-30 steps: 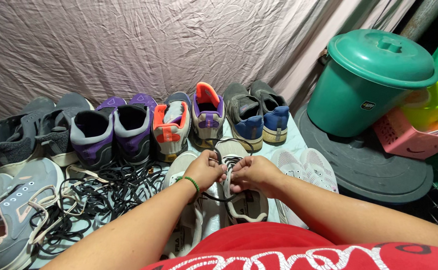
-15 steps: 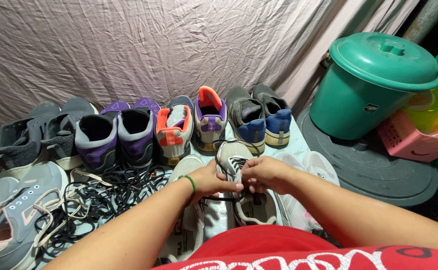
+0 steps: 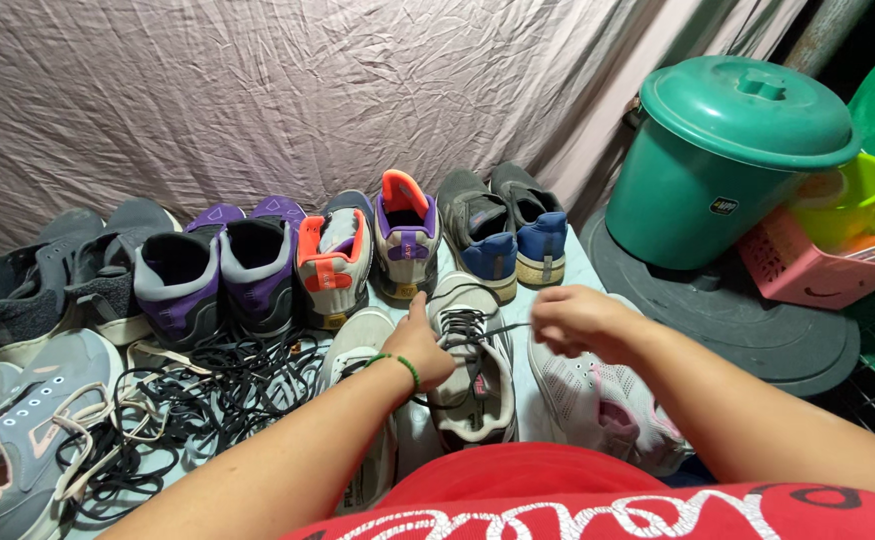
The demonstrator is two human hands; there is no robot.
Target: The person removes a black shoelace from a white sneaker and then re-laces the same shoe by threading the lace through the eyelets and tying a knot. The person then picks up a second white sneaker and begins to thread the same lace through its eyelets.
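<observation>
- Lying far left of the hands, grey sneakers [image 3: 17, 440] with pale laces border a heap of loose black laces [image 3: 207, 385].
- Behind that heap stands a row of shoes [image 3: 257, 265] against the wrinkled sheet [image 3: 287, 90].
- The left hand [image 3: 419, 345] steadies the grey shoe [image 3: 472, 370], thumb up against its tongue, fingers curled on its side.
- The right hand [image 3: 577, 318], which met the left over the shoe a second ago, has drawn away to the right; it pinches a black lace [image 3: 502, 326], now stretched taut from the eyelets.
- That pull suggests the lace is being drawn through and tightened.
- A white mesh shoe [image 3: 597, 395] lies under the right forearm.
- Far right stand a green lidded bin [image 3: 727, 160] and a pink basket [image 3: 817, 270].
</observation>
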